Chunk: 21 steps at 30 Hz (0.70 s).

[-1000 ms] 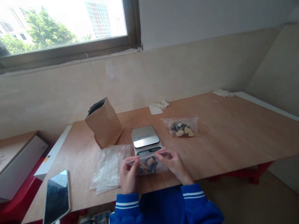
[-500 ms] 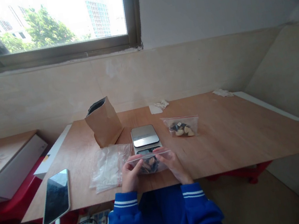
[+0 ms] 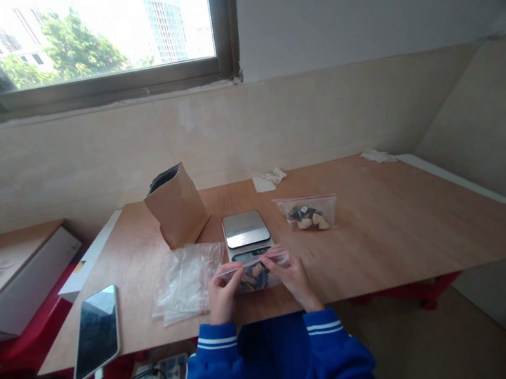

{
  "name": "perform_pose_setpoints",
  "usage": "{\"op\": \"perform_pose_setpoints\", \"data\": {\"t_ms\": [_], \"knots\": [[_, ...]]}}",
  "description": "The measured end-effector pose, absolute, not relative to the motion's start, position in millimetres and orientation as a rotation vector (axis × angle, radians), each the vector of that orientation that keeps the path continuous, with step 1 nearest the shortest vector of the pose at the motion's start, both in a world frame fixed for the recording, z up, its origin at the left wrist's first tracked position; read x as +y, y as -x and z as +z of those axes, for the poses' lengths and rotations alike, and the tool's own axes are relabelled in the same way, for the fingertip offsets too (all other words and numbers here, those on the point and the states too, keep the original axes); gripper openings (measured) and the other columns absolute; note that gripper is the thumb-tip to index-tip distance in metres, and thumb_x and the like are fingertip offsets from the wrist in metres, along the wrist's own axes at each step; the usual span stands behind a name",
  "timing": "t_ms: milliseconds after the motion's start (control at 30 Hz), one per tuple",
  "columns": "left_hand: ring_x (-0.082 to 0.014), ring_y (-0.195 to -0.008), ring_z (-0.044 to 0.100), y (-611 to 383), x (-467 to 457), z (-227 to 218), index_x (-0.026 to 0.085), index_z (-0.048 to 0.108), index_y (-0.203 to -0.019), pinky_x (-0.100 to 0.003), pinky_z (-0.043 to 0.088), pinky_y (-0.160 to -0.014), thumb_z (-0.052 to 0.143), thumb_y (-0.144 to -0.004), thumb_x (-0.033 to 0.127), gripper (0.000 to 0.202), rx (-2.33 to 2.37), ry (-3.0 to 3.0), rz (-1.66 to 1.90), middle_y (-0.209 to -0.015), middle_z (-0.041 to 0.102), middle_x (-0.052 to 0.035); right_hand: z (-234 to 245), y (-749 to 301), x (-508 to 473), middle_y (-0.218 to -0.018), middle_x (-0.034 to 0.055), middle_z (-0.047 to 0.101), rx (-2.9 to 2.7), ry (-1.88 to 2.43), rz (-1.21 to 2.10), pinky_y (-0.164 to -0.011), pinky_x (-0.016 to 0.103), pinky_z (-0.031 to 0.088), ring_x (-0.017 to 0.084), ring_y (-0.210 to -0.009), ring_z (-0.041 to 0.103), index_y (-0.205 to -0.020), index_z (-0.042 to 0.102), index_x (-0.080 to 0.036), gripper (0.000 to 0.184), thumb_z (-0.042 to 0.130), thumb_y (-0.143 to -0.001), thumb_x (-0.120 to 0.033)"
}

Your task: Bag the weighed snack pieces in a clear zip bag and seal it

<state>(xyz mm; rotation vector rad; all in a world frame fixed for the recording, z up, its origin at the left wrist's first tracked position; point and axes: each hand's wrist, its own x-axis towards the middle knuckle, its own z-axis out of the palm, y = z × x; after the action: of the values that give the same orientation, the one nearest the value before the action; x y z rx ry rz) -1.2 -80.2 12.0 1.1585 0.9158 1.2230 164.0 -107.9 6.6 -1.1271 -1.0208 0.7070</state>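
A clear zip bag [image 3: 256, 278] with dark and tan pieces inside is between my hands at the table's front edge. My left hand [image 3: 223, 291] pinches its upper left edge. At its upper right edge, my right hand [image 3: 292, 275] is closed with thumb and fingers on the zip strip. Just behind the bag stands a digital kitchen scale [image 3: 245, 229], its plate bare and its display partly covered. To the right rests a second zip bag [image 3: 311, 213] filled with similar dark and tan pieces. Several flat clear bags [image 3: 184, 284] lie by my left hand.
An upright brown paper bag [image 3: 178, 208] stands open behind the flat bags. A phone [image 3: 96, 333] with a white cable sits at the table's left front corner. Crumpled tissue [image 3: 274, 176] lies at the back of the wooden table [image 3: 401, 228], below the window.
My hands have drawn slightly closer together along the top of the zip bag. The bag stays in nearly the same place, and the other things have not moved.
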Motion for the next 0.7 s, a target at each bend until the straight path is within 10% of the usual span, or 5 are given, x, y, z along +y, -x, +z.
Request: {"op": "perform_pose_setpoints", "data": {"t_ms": [700], "knots": [[-0.0203, -0.088, 0.061, 1, -85, 22, 0.016, 0.073, -0.077, -0.032, 0.047, -0.084, 0.073, -0.071, 0.032, 0.017, 0.889, -1.411, 1.228, -0.085, 0.067, -0.0070, 17, -164, -114, -0.088, 0.0035, 0.068, -1.179, 0.989, 0.906, -0.084, 0.033, 0.050, 0.021, -0.090, 0.063, -0.079, 0.073, -0.023, 0.015, 0.070, -0.075, -0.036]]}}
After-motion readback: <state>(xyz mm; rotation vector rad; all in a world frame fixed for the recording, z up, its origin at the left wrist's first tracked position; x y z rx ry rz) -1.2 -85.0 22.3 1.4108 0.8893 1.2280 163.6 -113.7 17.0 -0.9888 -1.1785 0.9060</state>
